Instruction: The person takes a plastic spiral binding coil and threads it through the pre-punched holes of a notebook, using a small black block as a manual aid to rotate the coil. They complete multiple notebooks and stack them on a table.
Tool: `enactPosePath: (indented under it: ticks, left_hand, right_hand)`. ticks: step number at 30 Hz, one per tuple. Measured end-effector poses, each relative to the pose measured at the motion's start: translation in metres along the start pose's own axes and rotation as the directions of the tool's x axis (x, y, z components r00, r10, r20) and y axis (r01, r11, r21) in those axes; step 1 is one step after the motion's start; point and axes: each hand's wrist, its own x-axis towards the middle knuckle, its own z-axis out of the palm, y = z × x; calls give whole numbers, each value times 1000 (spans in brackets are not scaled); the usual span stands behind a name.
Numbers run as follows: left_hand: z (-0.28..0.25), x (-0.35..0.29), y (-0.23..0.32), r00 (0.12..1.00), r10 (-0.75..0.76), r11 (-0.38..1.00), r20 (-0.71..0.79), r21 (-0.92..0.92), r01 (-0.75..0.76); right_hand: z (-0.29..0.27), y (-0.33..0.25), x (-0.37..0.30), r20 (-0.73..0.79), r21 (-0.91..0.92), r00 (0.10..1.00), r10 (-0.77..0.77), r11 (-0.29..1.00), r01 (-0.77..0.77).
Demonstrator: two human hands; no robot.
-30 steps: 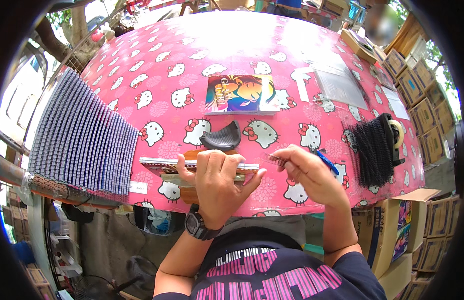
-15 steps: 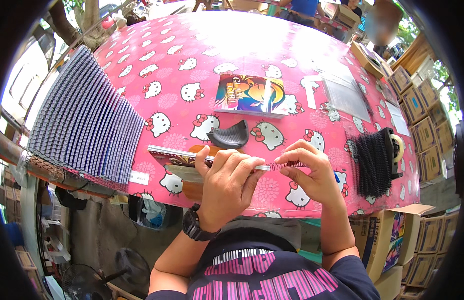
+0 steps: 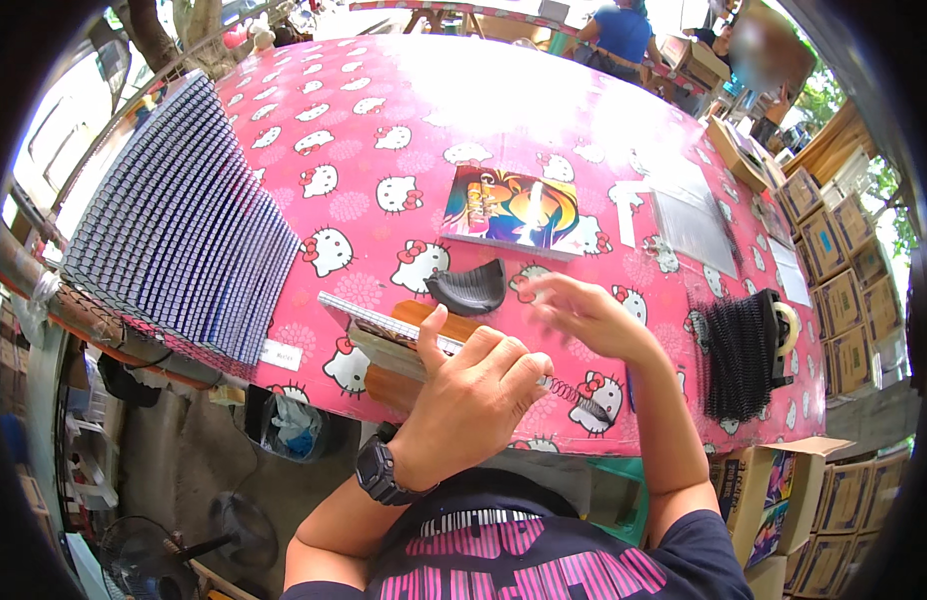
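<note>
My left hand (image 3: pixel 474 395), with a black watch on its wrist, is closed round a notebook (image 3: pixel 379 322) held on edge at the table's front. The notebook leans on a brown wooden block (image 3: pixel 392 388), partly hidden by the hand. From the notebook's right end a thin dark spiral binding coil (image 3: pixel 576 396) sticks out, its loose end drooping to the right. Above that coil, my right hand (image 3: pixel 589 318) is raised off it, fingers stretched out, blurred and apparently holding nothing. Just left of its fingertips lies a black, curved, ribbed piece (image 3: pixel 469 287).
A tall stack of spiral-bound notebooks (image 3: pixel 184 230) stands left. A colourful cover booklet (image 3: pixel 512 208) lies mid-table, clear plastic sheets (image 3: pixel 694 230) farther right. A bundle of black coils (image 3: pixel 739 355) sits beside a tape dispenser (image 3: pixel 787 330). Cardboard boxes (image 3: pixel 844 300) line the right; people are at the back.
My right hand has let go of the coil and moved up and left toward the black curved piece. The coil's free end now droops. My left hand keeps its hold on the notebook.
</note>
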Motion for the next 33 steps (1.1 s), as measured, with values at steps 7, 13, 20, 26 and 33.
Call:
enactPosePath:
  ticks: [7, 13, 20, 26, 33]
  left_hand:
    - [-2, 3, -2, 1000, 3, 998, 13, -56, -2]
    - [-6, 3, -7, 998, 22, 1000, 64, -21, -20]
    - [-12, 8, -8, 998, 22, 997, 61, -81, -17]
    - [-93, 28, 46, 917, 271, 838, -291, -398, -374]
    - [-96, 29, 56, 874, 326, 784, -360, -413, -463]
  right_hand:
    - [27, 60, 65, -162, -580, 974, -159, 814, 36]
    - [18, 52, 46, -253, -659, 964, -77, 744, -113]
    - [37, 61, 40, -266, -692, 958, -110, 713, -110]
    - [46, 68, 38, -296, -688, 923, -246, 725, -27]
    - [46, 79, 31, -356, -707, 895, -269, 704, -70]
